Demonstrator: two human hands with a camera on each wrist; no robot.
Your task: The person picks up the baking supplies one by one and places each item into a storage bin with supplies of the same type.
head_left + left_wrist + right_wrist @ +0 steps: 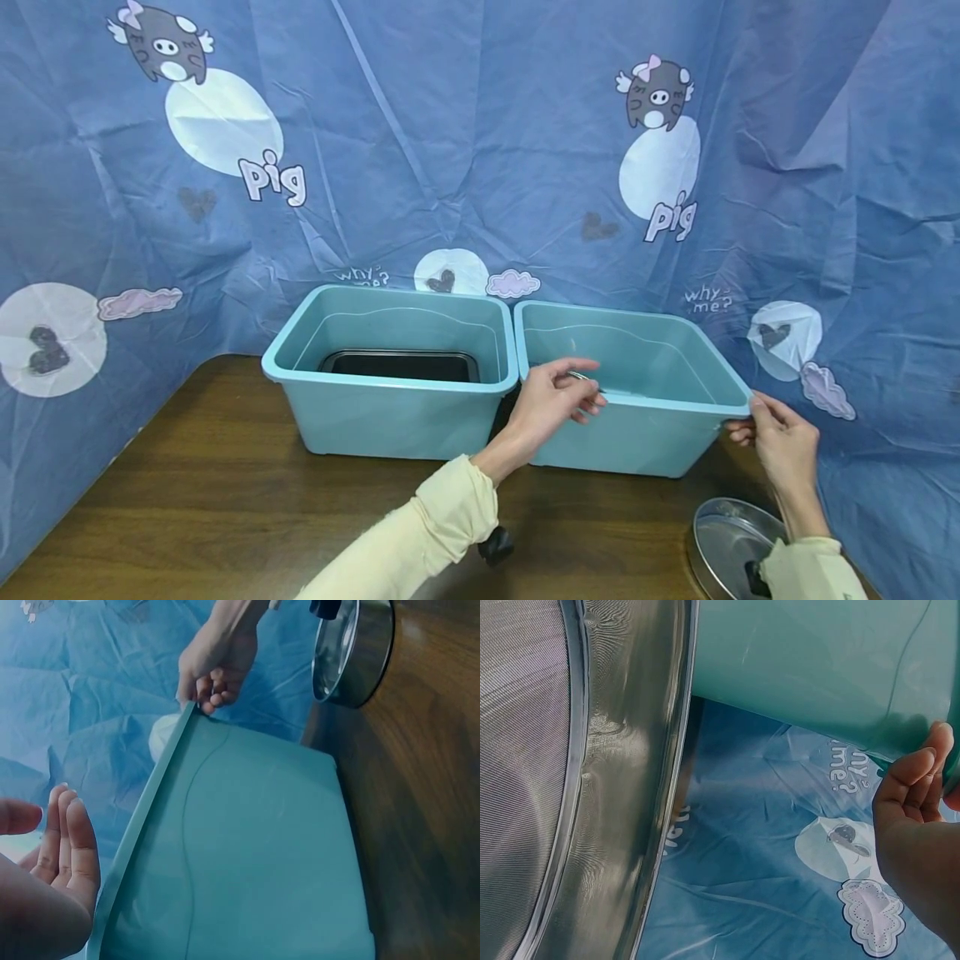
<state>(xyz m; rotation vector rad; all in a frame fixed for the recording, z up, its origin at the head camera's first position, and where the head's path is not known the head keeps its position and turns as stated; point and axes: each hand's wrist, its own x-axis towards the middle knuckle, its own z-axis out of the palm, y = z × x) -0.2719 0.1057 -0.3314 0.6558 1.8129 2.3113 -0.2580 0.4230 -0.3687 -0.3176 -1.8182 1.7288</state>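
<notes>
My right hand (787, 442) pinches the front right corner of the right teal plastic bin (622, 437), thumb on the rim and fingers curled beneath it. The right wrist view shows those fingers (919, 776) against the bin's wall. My left hand (551, 404) hovers at the same bin's front rim, near its left end. In the left wrist view, the left hand's thumb and loosely bent fingers (71, 847) stand apart with nothing between them. A thin shiny curved edge shows beside these fingers in the head view; its kind is unclear.
A second teal bin (397, 421) stands close on the left, with a black tray (405, 367) inside. A round metal sieve (701, 542) with fine mesh (521, 787) lies below the right forearm. Behind the brown wooden table (225, 483) hangs a blue printed cloth (450, 125).
</notes>
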